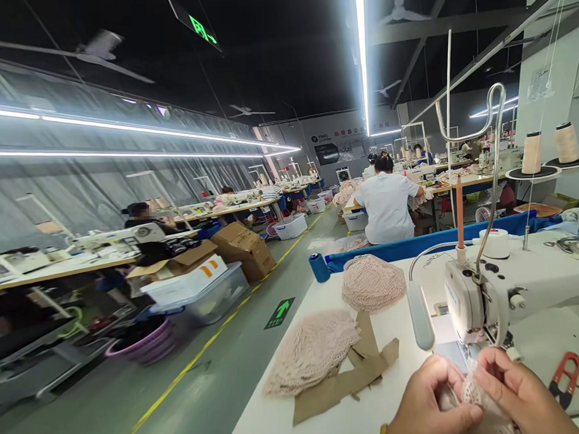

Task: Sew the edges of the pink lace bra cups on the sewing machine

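In front of the needle of a white sewing machine (468, 299), a piece of beige lace fabric (472, 388) is held between both hands. My left hand (433, 395) pinches its left side, thumb and fingers pressed together. From the right, my right hand (518, 386) grips the same piece, its fingers closed close to the presser foot. The lower part of the lace hangs below and is partly hidden by the hands. Red thread snips (565, 378) lie on the table right of my right hand.
Two piles of beige lace pieces, one nearer (317, 349) and one farther (373, 282), lie left of the machine. Brown strips (343, 383) lie by the nearer pile. A blue thread cone (318, 268) stands at the table's far corner. Ahead, a person in white (386, 204) sits working.
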`<action>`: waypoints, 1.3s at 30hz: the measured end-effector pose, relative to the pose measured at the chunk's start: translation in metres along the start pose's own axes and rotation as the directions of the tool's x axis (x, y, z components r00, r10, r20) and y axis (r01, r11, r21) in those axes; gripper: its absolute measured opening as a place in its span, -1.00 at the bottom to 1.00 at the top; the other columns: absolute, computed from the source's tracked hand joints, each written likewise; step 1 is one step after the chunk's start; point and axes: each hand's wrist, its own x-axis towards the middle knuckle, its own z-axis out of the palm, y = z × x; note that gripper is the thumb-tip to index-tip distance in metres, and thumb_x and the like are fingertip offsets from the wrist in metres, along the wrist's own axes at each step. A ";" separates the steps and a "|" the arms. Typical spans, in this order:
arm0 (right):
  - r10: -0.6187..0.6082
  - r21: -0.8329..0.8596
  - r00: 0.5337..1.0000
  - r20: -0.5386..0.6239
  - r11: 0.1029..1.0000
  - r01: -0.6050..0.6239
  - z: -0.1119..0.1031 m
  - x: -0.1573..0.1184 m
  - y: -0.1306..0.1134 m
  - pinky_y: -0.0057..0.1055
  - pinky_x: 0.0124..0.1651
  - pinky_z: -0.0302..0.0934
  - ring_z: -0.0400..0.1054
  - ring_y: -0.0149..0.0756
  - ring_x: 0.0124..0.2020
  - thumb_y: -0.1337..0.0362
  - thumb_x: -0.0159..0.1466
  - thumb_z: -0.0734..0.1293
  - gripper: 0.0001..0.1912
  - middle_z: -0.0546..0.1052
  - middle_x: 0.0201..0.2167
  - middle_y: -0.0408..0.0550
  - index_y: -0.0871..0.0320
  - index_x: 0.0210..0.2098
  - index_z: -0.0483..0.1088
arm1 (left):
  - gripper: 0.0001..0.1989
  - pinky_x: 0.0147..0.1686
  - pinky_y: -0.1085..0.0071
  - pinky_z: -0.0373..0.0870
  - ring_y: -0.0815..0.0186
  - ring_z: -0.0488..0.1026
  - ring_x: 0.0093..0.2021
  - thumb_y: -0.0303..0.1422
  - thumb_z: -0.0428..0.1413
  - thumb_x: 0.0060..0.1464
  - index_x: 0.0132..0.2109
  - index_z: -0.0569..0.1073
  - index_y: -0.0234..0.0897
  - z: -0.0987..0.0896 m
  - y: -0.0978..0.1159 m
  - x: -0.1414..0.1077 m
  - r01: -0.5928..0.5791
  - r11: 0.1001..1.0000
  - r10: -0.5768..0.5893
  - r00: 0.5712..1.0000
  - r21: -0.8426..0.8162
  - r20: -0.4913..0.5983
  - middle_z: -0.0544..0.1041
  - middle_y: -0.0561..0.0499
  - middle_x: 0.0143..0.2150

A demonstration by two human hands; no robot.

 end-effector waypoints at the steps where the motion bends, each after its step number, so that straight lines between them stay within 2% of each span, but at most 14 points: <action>1: -0.017 -0.022 1.000 -0.007 1.000 0.017 0.000 0.000 -0.001 -0.41 -0.24 0.16 0.26 -0.32 -0.35 -0.33 0.29 0.43 -0.44 0.38 -0.43 -0.23 0.07 -0.31 0.42 | -0.41 -0.13 0.32 0.24 0.19 0.36 -0.17 0.13 0.45 -0.12 -0.36 0.39 -0.25 0.000 0.000 0.000 -0.018 0.999 0.018 1.000 -0.031 0.009 0.45 -0.02 -0.24; 4: -0.048 -0.086 0.999 -0.016 0.995 0.047 -0.001 0.001 -0.003 -0.42 -0.24 0.17 0.26 -0.32 -0.36 -0.35 0.29 0.42 -0.42 0.36 -0.43 -0.24 0.07 -0.30 0.46 | -0.37 -0.08 0.30 0.28 0.20 0.39 -0.16 0.15 0.47 -0.11 -0.37 0.37 -0.25 -0.001 0.002 0.001 -0.035 0.988 0.040 0.999 -0.151 0.030 0.48 -0.06 -0.20; 8: -0.046 -0.110 0.998 -0.039 0.993 0.041 -0.001 0.000 -0.007 -0.39 -0.20 0.21 0.29 -0.29 -0.32 -0.37 0.26 0.43 -0.41 0.40 -0.39 -0.21 0.05 -0.28 0.48 | -0.36 -0.14 0.34 0.26 0.25 0.37 -0.20 0.15 0.48 -0.10 -0.36 0.36 -0.27 -0.001 0.002 0.002 0.025 0.968 -0.006 0.997 -0.249 0.075 0.47 -0.05 -0.22; 14: -0.014 -0.003 1.000 -0.004 1.000 0.014 -0.001 0.000 -0.001 -0.42 -0.23 0.17 0.24 -0.33 -0.35 -0.31 0.25 0.48 -0.46 0.37 -0.42 -0.25 0.05 -0.27 0.46 | -0.25 -0.28 0.41 0.12 0.36 0.23 -0.31 0.13 0.55 -0.26 -0.19 0.36 -0.24 -0.003 -0.002 0.002 0.105 0.978 -0.098 0.994 -0.182 0.046 0.38 0.11 -0.33; 18: -0.047 0.001 0.999 0.001 0.999 0.047 -0.001 0.000 0.004 -0.43 -0.25 0.13 0.21 -0.36 -0.38 -0.29 0.28 0.47 -0.48 0.38 -0.43 -0.26 0.05 -0.29 0.45 | -0.28 -0.35 0.41 0.08 0.38 0.19 -0.36 0.17 0.52 -0.25 -0.26 0.36 -0.24 -0.001 0.003 0.001 0.092 0.984 -0.084 0.995 -0.155 0.056 0.36 0.12 -0.37; 23: -0.040 -0.074 0.998 -0.052 0.997 0.036 0.000 -0.002 0.006 -0.41 -0.26 0.17 0.24 -0.33 -0.40 -0.34 0.28 0.44 -0.46 0.42 -0.42 -0.24 0.02 -0.26 0.44 | -0.33 -0.29 0.39 0.19 0.31 0.28 -0.30 0.19 0.50 -0.21 -0.34 0.41 -0.26 0.002 0.007 -0.002 0.077 0.991 -0.070 0.996 -0.112 0.059 0.40 0.06 -0.34; 28: -0.130 -0.166 0.986 -0.101 0.980 0.112 0.005 -0.005 0.004 -0.41 -0.25 0.24 0.32 -0.27 -0.36 -0.31 0.29 0.42 -0.49 0.45 -0.43 -0.20 0.02 -0.29 0.48 | -0.27 -0.21 0.38 0.23 0.28 0.33 -0.24 0.07 0.55 -0.29 -0.15 0.40 -0.24 0.002 0.009 -0.002 0.076 0.992 -0.079 0.997 -0.097 -0.026 0.44 0.06 -0.25; 33: -0.130 -0.187 0.980 -0.149 0.977 0.101 0.007 -0.010 0.003 -0.40 -0.26 0.26 0.36 -0.28 -0.39 -0.34 0.33 0.37 -0.47 0.48 -0.45 -0.21 0.00 -0.25 0.47 | -0.30 -0.34 0.42 0.10 0.38 0.20 -0.34 0.02 0.56 -0.26 -0.27 0.26 -0.19 0.005 0.006 -0.003 0.110 0.975 -0.092 0.991 -0.193 0.098 0.35 0.15 -0.36; 37: -0.127 -0.301 0.982 -0.136 0.950 0.081 0.001 -0.015 0.000 -0.41 -0.35 0.22 0.32 -0.29 -0.44 -0.35 0.35 0.34 -0.47 0.45 -0.49 -0.21 0.00 -0.25 0.49 | -0.28 -0.37 0.40 0.04 0.40 0.15 -0.39 0.14 0.53 -0.26 -0.28 0.30 -0.20 0.006 0.004 -0.005 0.150 0.973 -0.130 0.984 -0.178 0.120 0.33 0.15 -0.39; 39: -0.163 -0.387 0.978 -0.128 0.917 0.102 0.000 -0.018 -0.005 -0.40 -0.32 0.24 0.32 -0.27 -0.41 -0.32 0.38 0.32 -0.48 0.47 -0.46 -0.17 0.00 -0.26 0.52 | -0.27 -0.36 0.40 0.03 0.39 0.16 -0.39 0.16 0.53 -0.29 -0.26 0.34 -0.21 0.005 0.005 -0.006 0.193 0.966 -0.168 0.975 -0.172 0.147 0.34 0.15 -0.39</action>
